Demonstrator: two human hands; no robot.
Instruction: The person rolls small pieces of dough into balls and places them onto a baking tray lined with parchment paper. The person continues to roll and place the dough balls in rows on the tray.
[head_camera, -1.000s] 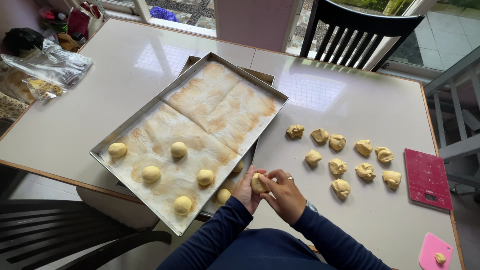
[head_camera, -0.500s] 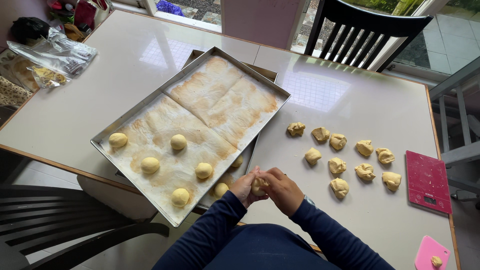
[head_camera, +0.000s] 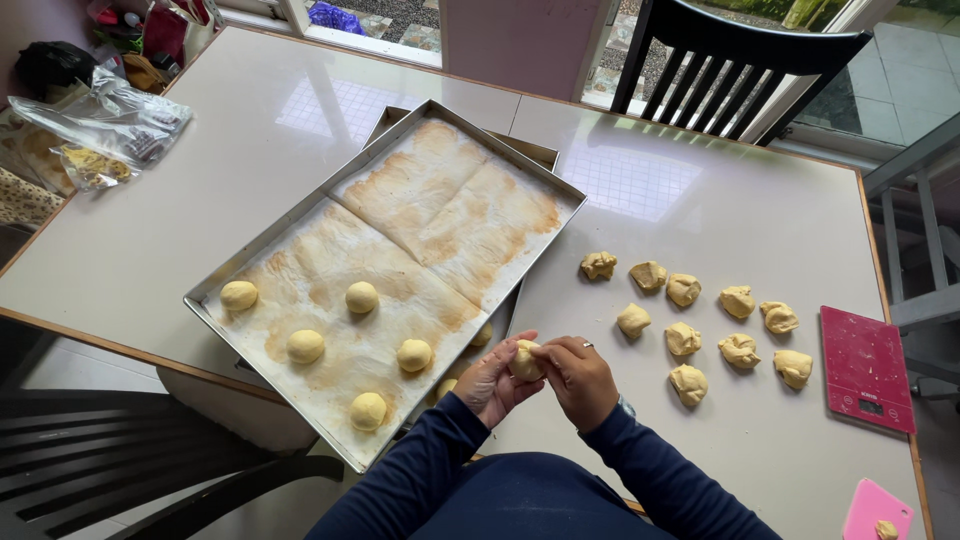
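My left hand (head_camera: 490, 383) and my right hand (head_camera: 577, 376) cup one pale dough ball (head_camera: 524, 361) between them, just off the near right corner of a metal baking tray (head_camera: 262, 243). The tray is lined with browned paper. Several smooth dough balls (head_camera: 361, 297) rest on its near half. To the right of my hands, several rough dough pieces (head_camera: 683, 339) lie in loose rows on the white table (head_camera: 690, 200).
A second tray (head_camera: 535, 153) sits under the first. A red kitchen scale (head_camera: 866, 367) lies at the right edge, with a pink scraper (head_camera: 874, 511) near it. Plastic bags (head_camera: 95, 132) are at the far left. Dark chairs stand behind (head_camera: 745, 62) and at the near left (head_camera: 110, 460).
My hands stay together on the dough ball and turn it slightly. The view has shifted a little; nothing else on the table has moved.
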